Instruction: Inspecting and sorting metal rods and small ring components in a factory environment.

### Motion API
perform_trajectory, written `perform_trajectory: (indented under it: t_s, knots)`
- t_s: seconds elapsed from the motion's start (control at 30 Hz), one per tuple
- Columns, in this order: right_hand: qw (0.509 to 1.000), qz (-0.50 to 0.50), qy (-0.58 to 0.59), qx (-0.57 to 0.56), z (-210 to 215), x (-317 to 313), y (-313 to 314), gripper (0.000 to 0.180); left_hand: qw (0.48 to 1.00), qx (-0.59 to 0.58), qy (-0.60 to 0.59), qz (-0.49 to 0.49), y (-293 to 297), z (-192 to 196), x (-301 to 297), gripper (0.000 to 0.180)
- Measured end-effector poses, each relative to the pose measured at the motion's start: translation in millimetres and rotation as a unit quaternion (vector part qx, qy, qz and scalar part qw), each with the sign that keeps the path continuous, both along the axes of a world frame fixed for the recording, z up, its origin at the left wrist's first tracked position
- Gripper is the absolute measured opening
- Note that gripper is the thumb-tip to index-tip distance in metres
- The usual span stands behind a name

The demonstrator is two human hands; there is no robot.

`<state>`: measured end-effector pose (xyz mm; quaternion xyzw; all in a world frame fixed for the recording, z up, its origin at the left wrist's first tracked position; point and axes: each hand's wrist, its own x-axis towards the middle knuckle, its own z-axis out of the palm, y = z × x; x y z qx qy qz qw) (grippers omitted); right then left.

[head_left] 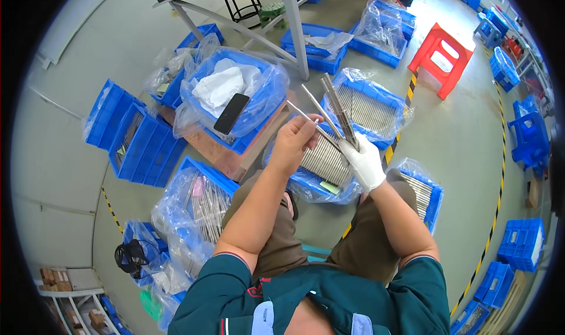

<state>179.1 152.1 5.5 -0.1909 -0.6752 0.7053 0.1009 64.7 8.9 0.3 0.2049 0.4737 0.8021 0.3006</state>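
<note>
Metal rods (pixel 335 108) fan upward above the blue bin (pixel 318 185) of rods between the knees; gloved right hand (pixel 365 161) clamps several, bare left hand (pixel 294 144) pinches one; bin seemingly far from emptied.

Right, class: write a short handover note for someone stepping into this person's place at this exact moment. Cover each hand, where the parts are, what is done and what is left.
Left hand: bare, pinching one thin metal rod.
Right hand: white glove, grip closed on a bundle of rods, fanned upward.
Parts: rods fill the lined blue bin right under the hands; similar rods lie in the bins ahead, right and left.
Done: a handful is lifted out.
Left: the bin below looks well filled; the pictures do not show which rods are finished.
</note>
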Motion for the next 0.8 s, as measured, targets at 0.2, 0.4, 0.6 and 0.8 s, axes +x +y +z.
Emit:
perform_trajectory:
  t_s: [0.2,0.4,0.6,0.8]
  knots:
    - [0.997,0.041,-0.05,0.039,1,8,7,0.019,0.981,0.132,-0.023,0.139,-22,22,-34,0.033]
    - [0.994,0.096,-0.022,-0.047,3,9,1,0.014,0.987,0.131,-0.075,0.056,-21,15,-33,0.039]
    - [0.984,0.113,-0.021,-0.136,5,7,0,0.013,0.992,0.106,-0.067,0.015,-20,15,-27,0.042]
    - [0.973,0.124,-0.03,-0.193,17,8,4,0.015,0.989,0.046,-0.071,-0.118,-10,16,-9,0.032]
